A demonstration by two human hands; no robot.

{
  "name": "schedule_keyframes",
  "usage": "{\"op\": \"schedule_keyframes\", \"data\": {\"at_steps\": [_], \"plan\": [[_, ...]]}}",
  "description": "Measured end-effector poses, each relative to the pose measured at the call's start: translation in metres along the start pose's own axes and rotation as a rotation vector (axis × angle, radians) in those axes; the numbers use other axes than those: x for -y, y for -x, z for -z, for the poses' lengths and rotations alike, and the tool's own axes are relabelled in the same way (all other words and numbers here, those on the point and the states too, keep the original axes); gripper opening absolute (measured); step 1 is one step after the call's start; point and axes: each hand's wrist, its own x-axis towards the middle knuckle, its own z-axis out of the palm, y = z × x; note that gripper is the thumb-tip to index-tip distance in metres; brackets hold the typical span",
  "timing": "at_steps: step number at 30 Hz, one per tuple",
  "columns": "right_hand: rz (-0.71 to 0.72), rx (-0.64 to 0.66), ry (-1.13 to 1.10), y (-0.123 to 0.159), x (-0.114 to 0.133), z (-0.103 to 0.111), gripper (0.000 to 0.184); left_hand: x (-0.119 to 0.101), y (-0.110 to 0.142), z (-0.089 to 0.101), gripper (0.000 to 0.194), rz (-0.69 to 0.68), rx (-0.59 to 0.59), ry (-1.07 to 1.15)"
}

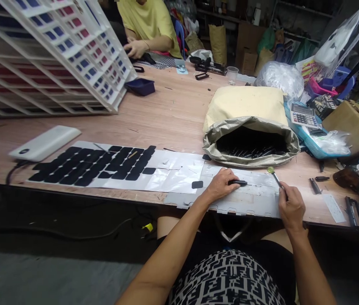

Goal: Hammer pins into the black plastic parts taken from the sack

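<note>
My left hand (pixel 222 185) rests on a grey sheet (pixel 258 203) at the table's front edge. Its fingers are closed on a small slim black piece (pixel 240 183) that points right. To the right, my right hand (pixel 293 206) grips a thin metal-shafted tool with a round yellow-green head (pixel 271 170), tilted up and left. Just beyond both hands lies a cream sack (pixel 246 103), its mouth facing me, with many slim black pieces (pixel 255 150) inside. Left of my left hand is a white backing sheet (pixel 166 163) carrying rows of black rounded patches (pixel 74 166); one loose patch (pixel 197 184) lies nearby.
A large white plastic crate (pixel 115 95) leans at the left, near a navy tray (pixel 141 87) and a white power bank (pixel 45 142). Right are a calculator (pixel 304 115), a blue basket (pixel 321 148) and a brown jar (pixel 349 178). Another person (pixel 149 29) works across the table.
</note>
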Motion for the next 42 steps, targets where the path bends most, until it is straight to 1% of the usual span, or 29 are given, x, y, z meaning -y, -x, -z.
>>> {"op": "schedule_keyframes", "data": {"at_steps": [3, 5, 8, 11, 12, 13, 16, 18, 19, 21, 24, 26, 27, 28, 30, 32, 33, 34, 35, 36, 38, 40, 41, 42], "plan": [[-0.049, -0.022, 0.196, -0.003, -0.031, -0.005, 0.032, 0.0, -0.001, 0.0, 0.014, 0.01, 0.01, -0.01], [-0.086, -0.025, 0.275, -0.002, -0.044, -0.008, 0.033, 0.001, -0.002, 0.0, 0.013, 0.017, 0.017, -0.015], [-0.123, -0.022, 0.331, 0.002, -0.051, -0.012, 0.031, -0.003, -0.001, 0.002, 0.013, 0.003, 0.006, -0.007], [-0.129, -0.011, 0.348, 0.003, -0.05, -0.013, 0.031, -0.018, 0.012, 0.008, 0.016, -0.062, -0.001, 0.075], [-0.129, -0.007, 0.349, 0.004, -0.049, -0.014, 0.031, -0.026, 0.02, 0.01, 0.018, -0.082, 0.029, 0.125], [-0.13, -0.008, 0.352, 0.004, -0.048, -0.014, 0.031, -0.035, 0.031, 0.012, 0.02, -0.095, 0.083, 0.181], [-0.13, -0.014, 0.367, 0.004, -0.048, -0.016, 0.031, -0.057, 0.067, 0.011, 0.021, -0.084, 0.316, 0.287], [-0.123, -0.013, 0.378, 0.004, -0.048, -0.017, 0.031, -0.061, 0.089, 0.001, 0.019, -0.051, 0.429, 0.251], [-0.116, -0.01, 0.382, 0.004, -0.049, -0.017, 0.031, -0.058, 0.097, -0.007, 0.019, -0.022, 0.455, 0.206], [-0.107, -0.004, 0.388, 0.004, -0.049, -0.017, 0.031, -0.046, 0.11, -0.027, 0.019, 0.083, 0.469, 0.086], [-0.107, -0.005, 0.395, 0.004, -0.047, -0.015, 0.03, -0.021, 0.118, -0.056, 0.021, 0.31, 0.468, -0.109], [-0.105, -0.009, 0.403, 0.004, -0.045, -0.014, 0.03, -0.012, 0.119, -0.067, 0.02, 0.407, 0.461, -0.199], [-0.101, -0.011, 0.405, 0.004, -0.044, -0.014, 0.03, -0.012, 0.118, -0.068, 0.021, 0.428, 0.461, -0.219], [-0.097, -0.012, 0.406, 0.004, -0.043, -0.013, 0.03, -0.016, 0.117, -0.067, 0.023, 0.428, 0.469, -0.216], [-0.094, -0.011, 0.403, 0.003, -0.041, -0.013, 0.03, -0.031, 0.109, -0.054, 0.028, 0.376, 0.537, -0.13], [-0.093, -0.002, 0.401, 0.003, -0.041, -0.013, 0.03, -0.053, 0.094, -0.034, 0.031, 0.266, 0.639, 0.061], [-0.095, 0.002, 0.403, 0.003, -0.041, -0.013, 0.03, -0.062, 0.082, -0.023, 0.031, 0.208, 0.669, 0.166], [-0.097, 0.005, 0.405, 0.003, -0.041, -0.013, 0.03, -0.07, 0.066, -0.012, 0.03, 0.161, 0.661, 0.252], [-0.099, 0.01, 0.407, 0.003, -0.041, -0.013, 0.03, -0.074, 0.048, -0.002, 0.029, 0.132, 0.601, 0.295], [-0.1, 0.016, 0.41, 0.003, -0.041, -0.013, 0.03, -0.074, 0.028, 0.006, 0.029, 0.127, 0.481, 0.289], [-0.102, 0.025, 0.418, 0.003, -0.04, -0.012, 0.03, -0.065, -0.018, 0.018, 0.029, 0.17, 0.181, 0.167], [-0.101, 0.03, 0.43, 0.003, -0.039, -0.011, 0.029, -0.048, -0.063, 0.025, 0.027, 0.242, -0.115, -0.052], [-0.1, 0.031, 0.434, 0.003, -0.038, -0.01, 0.029, -0.038, -0.082, 0.026, 0.026, 0.279, -0.218, -0.177], [-0.101, 0.032, 0.435, 0.003, -0.037, -0.01, 0.028, -0.029, -0.099, 0.027, 0.028, 0.348, -0.269, -0.277]]}}
